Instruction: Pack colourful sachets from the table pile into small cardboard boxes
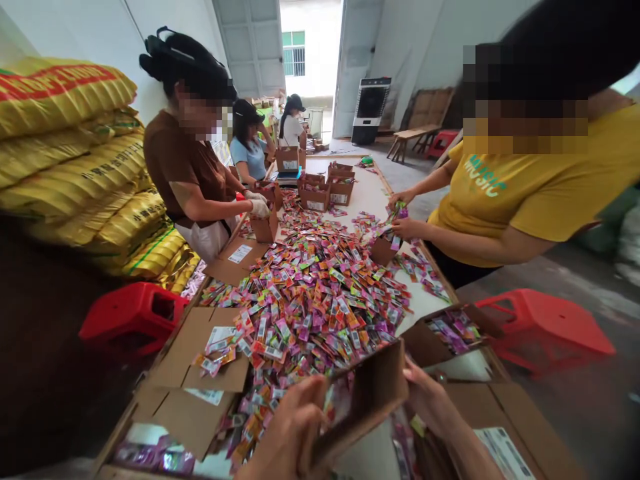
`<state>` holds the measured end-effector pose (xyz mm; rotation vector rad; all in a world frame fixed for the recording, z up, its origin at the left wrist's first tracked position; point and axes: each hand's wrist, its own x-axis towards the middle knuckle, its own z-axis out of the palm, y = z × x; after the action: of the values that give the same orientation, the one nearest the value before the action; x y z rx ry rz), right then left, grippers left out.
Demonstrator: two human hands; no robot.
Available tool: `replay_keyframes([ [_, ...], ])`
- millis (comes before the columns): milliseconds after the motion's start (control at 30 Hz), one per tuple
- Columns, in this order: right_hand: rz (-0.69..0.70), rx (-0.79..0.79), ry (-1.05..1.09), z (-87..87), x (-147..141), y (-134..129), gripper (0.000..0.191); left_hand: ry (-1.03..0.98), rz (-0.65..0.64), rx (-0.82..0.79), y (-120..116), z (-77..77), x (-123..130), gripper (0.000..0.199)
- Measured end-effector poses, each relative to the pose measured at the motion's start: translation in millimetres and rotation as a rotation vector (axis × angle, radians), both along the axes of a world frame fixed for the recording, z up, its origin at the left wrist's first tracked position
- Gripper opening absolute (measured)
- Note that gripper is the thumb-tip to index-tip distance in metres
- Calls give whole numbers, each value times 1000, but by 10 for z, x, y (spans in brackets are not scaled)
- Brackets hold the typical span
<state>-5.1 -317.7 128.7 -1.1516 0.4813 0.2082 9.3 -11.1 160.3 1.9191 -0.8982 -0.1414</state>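
Both hands hold a box (383, 380) in front of the wearer, at the near end of the table (417, 300). The box is brown cardboard, tilted, with a dark inner face in view; it overlaps the near part of the sachet pile (320, 300). The left hand (287, 430) grips the left end of the box: its fingers are bent and nearly closed, leaving only a narrow opening, with the cardboard against them. The right hand (440, 400) supports the right end: its fingers are partly bent, and the fingertips bear on the outer face near the upper corner. The position of the right thumb cannot be told. A filled box (425, 343) stands just beyond the right hand and contains sachets. A cardboard sheet (520, 420) with a white label lies beside the right forearm. To the left of the pile, flat cardboard (173, 363) lies along the table edge, with a few loose sachets on it. Farther along the left side, a co-worker in a brown shirt (167, 153) has gloved hands (259, 207) at an upright box. Opposite, a co-worker in a yellow shirt (530, 200) handles sachets over another box. Red stools (133, 320) flank the table.
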Motion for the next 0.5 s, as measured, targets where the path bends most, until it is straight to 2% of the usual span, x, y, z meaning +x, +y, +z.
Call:
replay_keyframes([
  [67, 100, 98, 40, -171, -248, 51, 75, 61, 235, -42, 161, -424, -25, 71],
  [100, 165, 120, 40, -282, -374, 92, 76, 123, 268, -27, 220, -639, -41, 80],
  [133, 231, 110, 26, -404, -490, 145, 76, 230, 228, 33, 263, -840, -59, 81],
  [167, 288, 101, 10, -530, -587, 213, 76, 390, 255, 57, 291, -1020, -82, 77],
  [200, 333, 95, -3, -654, -659, 293, 76, 592, 327, 101, 309, -1169, -110, 76],
  [233, 354, 81, -14, -772, -702, 382, 77, 681, 387, 133, 320, -1284, -142, 78],
  [300, 276, -45, -43, -967, -702, 567, 80, 601, 362, 151, 335, -1409, -218, 74],
  [367, 122, -317, -56, -1091, -623, 717, 74, 436, 228, 90, 348, -1437, -297, 69],
  [400, 49, -422, -48, -1124, -577, 769, 67, 419, 187, 42, 351, -1438, -332, 69],
  [433, -6, -460, -33, -1139, -538, 804, 58, 462, 201, 1, 348, -1442, -363, 69],
  [500, -79, -336, -13, -1136, -505, 833, 34, 670, 335, -91, 320, -1476, -411, 65],
])
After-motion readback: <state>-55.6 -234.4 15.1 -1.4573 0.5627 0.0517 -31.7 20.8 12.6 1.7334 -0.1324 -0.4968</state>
